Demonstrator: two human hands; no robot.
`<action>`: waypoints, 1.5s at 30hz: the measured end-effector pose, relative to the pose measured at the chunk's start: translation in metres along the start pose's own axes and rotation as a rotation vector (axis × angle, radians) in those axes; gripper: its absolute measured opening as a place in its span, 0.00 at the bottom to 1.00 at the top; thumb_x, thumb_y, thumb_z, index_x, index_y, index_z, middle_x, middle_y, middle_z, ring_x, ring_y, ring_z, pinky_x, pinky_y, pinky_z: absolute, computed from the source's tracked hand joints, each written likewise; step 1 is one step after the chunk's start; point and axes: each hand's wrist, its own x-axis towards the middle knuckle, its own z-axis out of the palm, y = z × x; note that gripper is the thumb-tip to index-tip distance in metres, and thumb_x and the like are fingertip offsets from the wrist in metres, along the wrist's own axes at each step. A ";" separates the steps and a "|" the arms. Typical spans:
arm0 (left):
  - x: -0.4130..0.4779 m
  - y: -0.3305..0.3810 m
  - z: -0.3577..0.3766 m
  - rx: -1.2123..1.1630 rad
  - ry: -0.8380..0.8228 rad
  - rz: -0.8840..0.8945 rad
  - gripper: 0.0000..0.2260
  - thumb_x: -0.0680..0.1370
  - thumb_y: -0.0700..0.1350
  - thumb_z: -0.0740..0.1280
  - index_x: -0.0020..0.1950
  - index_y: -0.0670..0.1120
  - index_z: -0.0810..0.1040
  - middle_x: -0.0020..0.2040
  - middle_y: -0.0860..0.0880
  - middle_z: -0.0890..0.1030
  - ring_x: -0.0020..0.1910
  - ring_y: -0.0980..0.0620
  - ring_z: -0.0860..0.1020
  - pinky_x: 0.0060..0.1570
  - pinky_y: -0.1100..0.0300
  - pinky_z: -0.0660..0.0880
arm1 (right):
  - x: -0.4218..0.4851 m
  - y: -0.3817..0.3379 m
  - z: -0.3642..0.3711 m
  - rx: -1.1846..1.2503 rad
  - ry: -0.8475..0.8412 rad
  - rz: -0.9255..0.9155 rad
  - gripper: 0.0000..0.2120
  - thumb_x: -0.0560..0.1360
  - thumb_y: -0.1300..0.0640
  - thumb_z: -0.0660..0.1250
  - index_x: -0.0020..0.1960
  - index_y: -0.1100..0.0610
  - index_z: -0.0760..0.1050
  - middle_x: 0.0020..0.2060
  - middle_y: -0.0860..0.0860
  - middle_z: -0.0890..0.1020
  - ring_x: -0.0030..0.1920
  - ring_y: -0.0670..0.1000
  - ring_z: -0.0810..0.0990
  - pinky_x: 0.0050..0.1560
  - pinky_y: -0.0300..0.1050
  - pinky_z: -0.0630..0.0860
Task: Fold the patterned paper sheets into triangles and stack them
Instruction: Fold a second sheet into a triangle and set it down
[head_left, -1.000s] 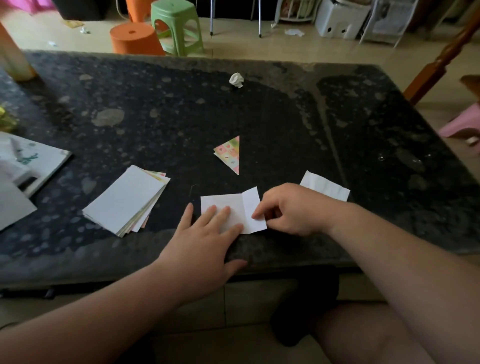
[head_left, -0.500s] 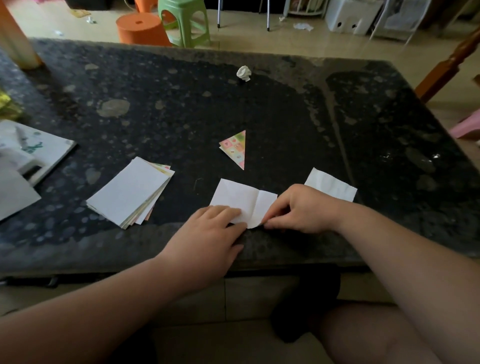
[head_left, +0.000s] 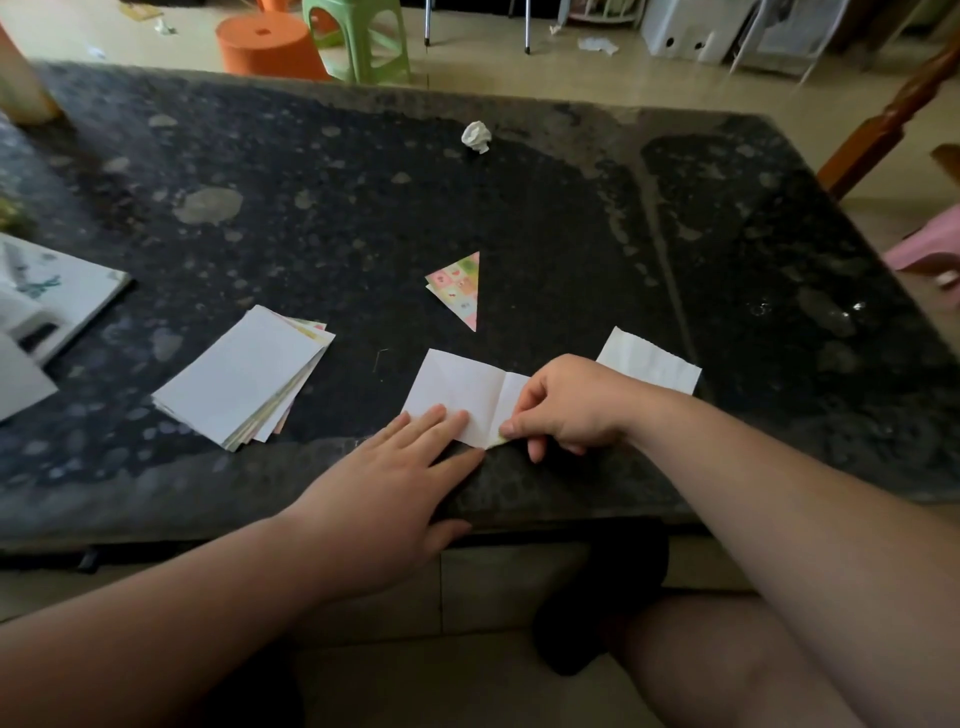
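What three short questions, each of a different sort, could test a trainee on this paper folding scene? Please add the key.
1. True or false: the left hand lies with straight fingers on the white sheet.
2. The stack of unfolded sheets lies on which side of the white sheet? A. the person's left B. the person's right C. on top of it
3. What shape has the patterned folded piece beyond the sheet?
Key: 1 true; 2 A; 3 triangle.

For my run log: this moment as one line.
phase: folding | left hand: presses sheet flat | right hand: pinches sheet's right edge | finished: one triangle beyond sheet | stack: unfolded, left of sheet
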 end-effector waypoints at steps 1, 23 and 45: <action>0.000 0.000 0.000 -0.002 0.005 0.007 0.33 0.80 0.66 0.54 0.83 0.57 0.51 0.84 0.50 0.43 0.82 0.51 0.39 0.71 0.55 0.29 | 0.002 0.000 0.000 0.018 0.004 0.010 0.06 0.79 0.54 0.72 0.46 0.56 0.83 0.34 0.52 0.87 0.21 0.47 0.70 0.27 0.38 0.69; 0.000 0.007 0.007 0.026 0.078 -0.020 0.37 0.79 0.67 0.59 0.83 0.58 0.49 0.84 0.48 0.51 0.83 0.46 0.48 0.73 0.54 0.35 | 0.001 -0.002 -0.003 0.047 0.037 0.044 0.06 0.78 0.57 0.72 0.46 0.60 0.83 0.31 0.53 0.85 0.22 0.48 0.71 0.25 0.37 0.65; -0.001 0.007 0.004 -0.005 0.041 -0.023 0.35 0.81 0.66 0.59 0.83 0.57 0.48 0.84 0.50 0.48 0.82 0.48 0.45 0.75 0.55 0.35 | 0.007 -0.011 0.011 -0.040 0.166 -0.026 0.08 0.79 0.58 0.71 0.42 0.56 0.84 0.23 0.48 0.80 0.22 0.45 0.73 0.23 0.36 0.71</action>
